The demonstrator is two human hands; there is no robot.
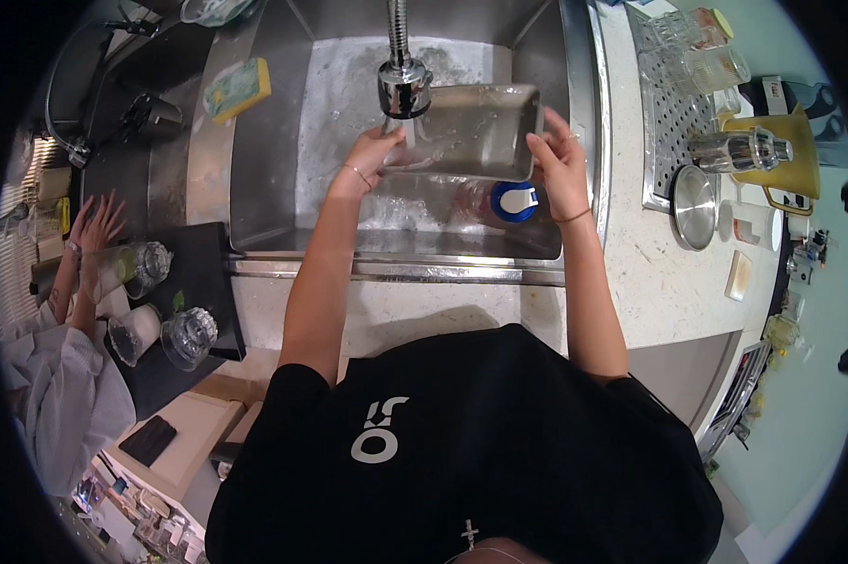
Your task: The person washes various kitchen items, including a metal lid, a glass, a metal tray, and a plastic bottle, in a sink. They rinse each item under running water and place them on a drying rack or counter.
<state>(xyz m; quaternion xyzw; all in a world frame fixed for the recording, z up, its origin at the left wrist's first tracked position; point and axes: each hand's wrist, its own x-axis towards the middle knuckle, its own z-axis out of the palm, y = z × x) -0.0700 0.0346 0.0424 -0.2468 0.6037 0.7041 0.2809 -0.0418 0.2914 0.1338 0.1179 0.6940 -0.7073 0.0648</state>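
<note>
Between my hands a rectangular metal pan (pixel 473 134) hangs tilted inside the stainless steel sink (pixel 269 155). My left hand (pixel 374 158) grips its left end, and my right hand (pixel 559 158) holds its right end. Above the pan's left part hangs the chrome faucet head (pixel 404 90), with water running from it into the pan. Below the pan, a clear bottle with a blue and white cap (pixel 514 202) rests in the sink; the pan hides part of it. Foamy water covers the sink floor.
A yellow-green sponge (pixel 237 90) lies on the left ledge. Glasses and a metal shaker (pixel 738 149) stand around a perforated drain tray (pixel 667 113) at right, beside a round metal lid (pixel 695 208). At left, another person's hands (pixel 98 225) are near a black tray (pixel 223 289) with several cups.
</note>
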